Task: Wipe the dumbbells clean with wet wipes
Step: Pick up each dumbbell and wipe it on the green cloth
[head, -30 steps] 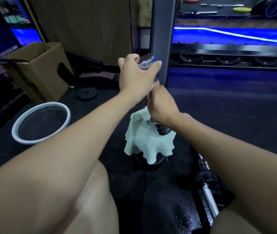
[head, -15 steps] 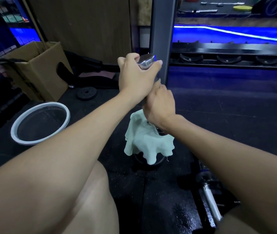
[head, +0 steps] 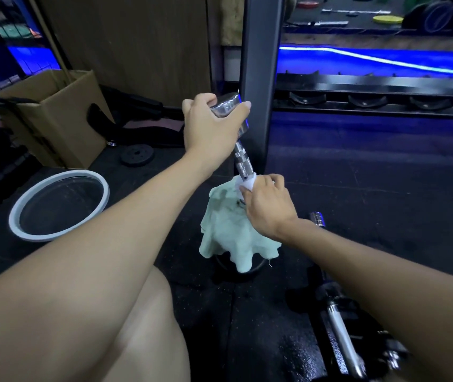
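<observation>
A dark rubber floor point(head: 385, 205) carried everything, with a grey upright post point(head: 258, 78) rising behind the hands and a black rack point(head: 379, 103) running off to its right. A cardboard box point(head: 59, 117) stood at the far left, and a round basin point(head: 59, 205) with a white rim sat on the floor in front of it. A small black plate point(head: 137, 155) lay between box and post. A pale green cloth point(head: 233, 232) was draped over the lower end of the dumbbell point(head: 243, 164), which stood tilted on the floor at centre, its chrome handle bare above the cloth. A second bar point(head: 341, 334) lay on the floor at lower right. The left hand point(head: 211, 128) gripped the dumbbell's top end, fingers curled round it. The right hand point(head: 269, 205) pinched a white wipe point(head: 247, 184) against the handle just above the cloth.
</observation>
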